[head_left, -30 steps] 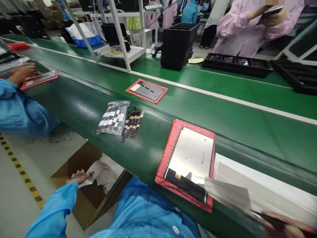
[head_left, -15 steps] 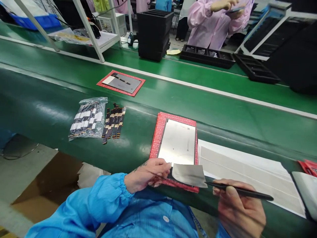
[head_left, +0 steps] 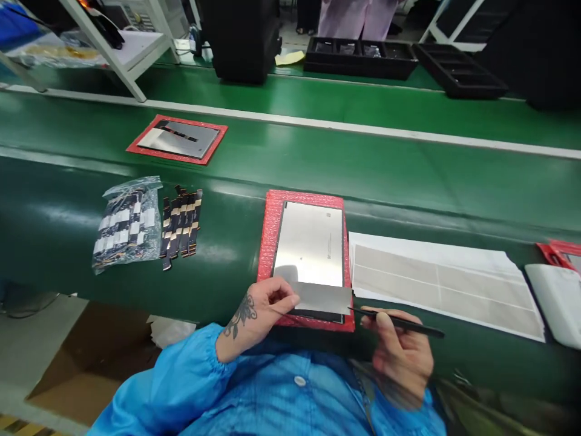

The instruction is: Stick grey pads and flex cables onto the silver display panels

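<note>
My left hand [head_left: 267, 303] pinches the left end of a thin grey rectangular sheet [head_left: 323, 298]. Black tweezers [head_left: 403, 322] are gripped in my right hand [head_left: 403, 351], and their tip meets the sheet's right end. Between both hands the sheet lies flat over the lower part of a silver-backed display panel [head_left: 311, 242]. Whether it touches the panel I cannot tell. Red bubble wrap [head_left: 267, 236] shows under the panel. To the right, close to my right hand, are white backing sheets with grey rectangles [head_left: 445, 284].
At the left lie a plastic bag of flex cables [head_left: 127, 227] and several loose flex cables [head_left: 182, 224]. Farther back is another panel [head_left: 179, 140] on red wrap. Black trays [head_left: 361, 57] stand across the green bench, where a person in pink stands. A white object [head_left: 554, 303] sits far right.
The grey sheet, curled and tilted before, is now stretched flat across the panel's lower part. My right hand and the tweezers have come nearer to the panel. The camera view has shifted downward.
</note>
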Tool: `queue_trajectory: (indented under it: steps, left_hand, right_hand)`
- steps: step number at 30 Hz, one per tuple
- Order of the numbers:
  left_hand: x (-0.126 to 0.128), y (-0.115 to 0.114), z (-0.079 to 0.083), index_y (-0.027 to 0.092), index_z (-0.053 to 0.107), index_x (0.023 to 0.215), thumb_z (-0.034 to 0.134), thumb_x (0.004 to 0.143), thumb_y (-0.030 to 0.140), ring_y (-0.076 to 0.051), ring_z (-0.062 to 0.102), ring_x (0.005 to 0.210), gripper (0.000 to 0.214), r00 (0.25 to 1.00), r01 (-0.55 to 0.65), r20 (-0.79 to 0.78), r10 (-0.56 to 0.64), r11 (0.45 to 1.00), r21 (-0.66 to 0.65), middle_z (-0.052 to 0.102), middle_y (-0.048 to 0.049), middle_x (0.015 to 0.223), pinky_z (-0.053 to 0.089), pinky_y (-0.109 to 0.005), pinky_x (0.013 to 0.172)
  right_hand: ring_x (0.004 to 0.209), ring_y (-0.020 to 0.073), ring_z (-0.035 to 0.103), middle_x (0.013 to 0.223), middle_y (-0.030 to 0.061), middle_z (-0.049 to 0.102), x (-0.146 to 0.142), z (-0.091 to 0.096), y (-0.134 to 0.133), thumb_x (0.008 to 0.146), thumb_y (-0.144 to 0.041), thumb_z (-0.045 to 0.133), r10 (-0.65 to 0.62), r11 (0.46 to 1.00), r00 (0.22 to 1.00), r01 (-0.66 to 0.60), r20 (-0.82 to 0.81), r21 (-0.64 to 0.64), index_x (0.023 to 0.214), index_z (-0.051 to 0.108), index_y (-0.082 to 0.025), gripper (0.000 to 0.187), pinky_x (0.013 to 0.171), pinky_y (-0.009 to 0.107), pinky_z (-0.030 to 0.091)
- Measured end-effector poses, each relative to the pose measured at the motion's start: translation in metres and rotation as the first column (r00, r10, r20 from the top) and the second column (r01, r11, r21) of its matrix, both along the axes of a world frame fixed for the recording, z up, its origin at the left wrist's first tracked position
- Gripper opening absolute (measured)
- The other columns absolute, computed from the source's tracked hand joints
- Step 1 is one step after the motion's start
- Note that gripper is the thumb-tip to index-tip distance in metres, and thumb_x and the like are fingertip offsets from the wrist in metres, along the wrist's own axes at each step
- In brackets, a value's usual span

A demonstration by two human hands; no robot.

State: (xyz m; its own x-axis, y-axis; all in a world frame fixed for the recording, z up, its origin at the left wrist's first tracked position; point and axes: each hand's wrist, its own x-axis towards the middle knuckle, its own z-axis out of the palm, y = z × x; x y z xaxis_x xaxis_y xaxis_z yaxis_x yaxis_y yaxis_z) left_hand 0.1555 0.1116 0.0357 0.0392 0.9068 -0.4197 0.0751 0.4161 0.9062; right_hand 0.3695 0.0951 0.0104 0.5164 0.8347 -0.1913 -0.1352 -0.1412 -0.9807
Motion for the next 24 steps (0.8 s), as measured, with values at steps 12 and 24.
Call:
queue_trajectory:
  steps: [12,24]
  left_hand:
    - [0.006,-0.007,-0.009,0.02,0.06,0.062,0.057,0.081,0.037,-0.01,0.038,0.048,0.025,0.89,0.172,-0.437,-0.134,0.984,0.049,0.045,0.0046,0.05,0.031,-0.021,0.049]
    - [0.008,-0.005,-0.005,0.02,0.059,0.059,0.054,0.079,0.037,-0.009,0.04,0.044,0.026,0.838,0.209,-0.527,-0.14,0.975,0.074,0.046,0.0052,0.048,0.032,-0.02,0.046]
  right_hand:
    - [0.059,0.014,0.068,0.075,-0.0023,0.075,-0.002,-0.04,-0.033,0.076,-0.041,0.082,0.007,0.999,0.998,-0.01,-0.068,-0.04,0.088,0.061,-0.023,0.03,0.06,0.027,0.057]
    - [0.061,0.0164,0.068,0.079,-0.0006,0.075,-0.002,-0.041,-0.033,0.08,-0.04,0.078,0.029,0.999,1.0,-0.029,-0.009,-0.021,0.089,0.061,-0.025,0.024,0.062,0.033,0.059]
